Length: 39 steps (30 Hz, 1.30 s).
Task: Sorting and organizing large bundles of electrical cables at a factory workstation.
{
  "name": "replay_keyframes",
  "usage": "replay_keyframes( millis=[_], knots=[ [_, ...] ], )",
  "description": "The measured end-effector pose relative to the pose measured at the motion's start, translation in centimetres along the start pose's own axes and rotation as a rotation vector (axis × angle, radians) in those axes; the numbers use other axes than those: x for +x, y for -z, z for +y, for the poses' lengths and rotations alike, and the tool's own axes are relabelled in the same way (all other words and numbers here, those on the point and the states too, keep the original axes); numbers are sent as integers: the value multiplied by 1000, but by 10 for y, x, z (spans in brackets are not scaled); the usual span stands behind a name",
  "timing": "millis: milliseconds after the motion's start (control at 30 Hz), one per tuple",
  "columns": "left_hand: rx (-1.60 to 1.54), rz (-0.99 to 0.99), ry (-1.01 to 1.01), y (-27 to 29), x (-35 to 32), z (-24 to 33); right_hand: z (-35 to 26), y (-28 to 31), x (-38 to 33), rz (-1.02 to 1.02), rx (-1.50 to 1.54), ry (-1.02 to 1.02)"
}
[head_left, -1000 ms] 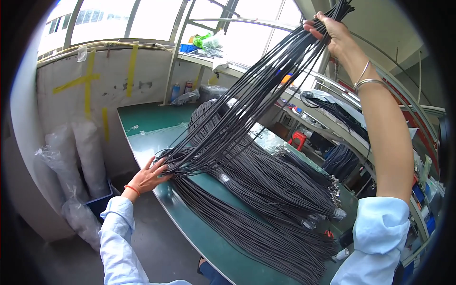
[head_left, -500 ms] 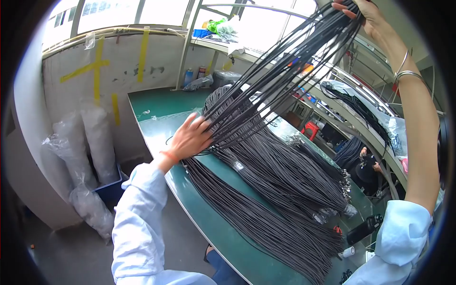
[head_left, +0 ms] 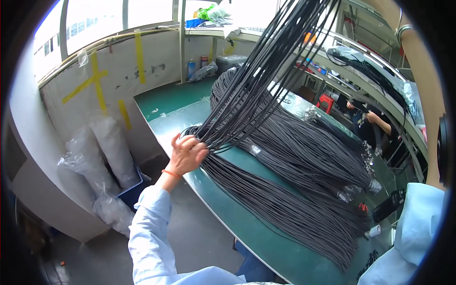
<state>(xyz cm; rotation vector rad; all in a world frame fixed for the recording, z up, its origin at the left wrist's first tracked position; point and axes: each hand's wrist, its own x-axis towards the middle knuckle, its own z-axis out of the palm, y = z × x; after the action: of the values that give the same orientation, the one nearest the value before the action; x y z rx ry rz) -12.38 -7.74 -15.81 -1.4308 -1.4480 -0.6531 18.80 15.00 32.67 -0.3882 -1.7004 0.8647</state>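
"While the loose black cables (head_left: 273,71) slant up toward one o'clock, how do the hands stand?"

"The left hand (head_left: 186,154) sits at nine o'clock, close to centre, its grip curled against the cables' lower end; whether it pinches any strands I cannot tell; the right hand lies out of frame, only its forearm (head_left: 425,80) showing at two o'clock, so I cannot tell that grip."

"Which step does it look like?"

"Lifting and straightening strands, I judge, above a flat cable bundle (head_left: 280,206) lying toward four o'clock on the green counter (head_left: 171,99); the next move seems to call for an even pull, with the lower end guided so nothing snags."

"Any writing?"

"None I can read; the blue can (head_left: 191,69) at eleven o'clock is too small to make out; the cables show no legible marking."
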Motion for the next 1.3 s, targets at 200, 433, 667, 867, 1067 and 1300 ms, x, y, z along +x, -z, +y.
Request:
replay_keyframes(
  millis=[200, 433, 667, 867, 1067, 1300],
  knots=[
    [179, -144, -103, -31, 20, -7, 20, 55, -28, 25, -53, -46],
    [332, -300, -83, -30, -38, -28, 44, 133, -65, 77, -96, -78],
    [114, -313, 309, -40, -46, -11, 67, 193, -112, 78, -147, -120],
    [345, -430, -98, -16, -62, -41, 76, 235, -165, 78, -190, -141],
    [240, -407, -231, 30, -104, -47, 75, 272, -234, 80, -248, -167],
    [37, -208, 285, 44, -87, -42, 55, 274, -315, 31, -307, -154]
  ],
)
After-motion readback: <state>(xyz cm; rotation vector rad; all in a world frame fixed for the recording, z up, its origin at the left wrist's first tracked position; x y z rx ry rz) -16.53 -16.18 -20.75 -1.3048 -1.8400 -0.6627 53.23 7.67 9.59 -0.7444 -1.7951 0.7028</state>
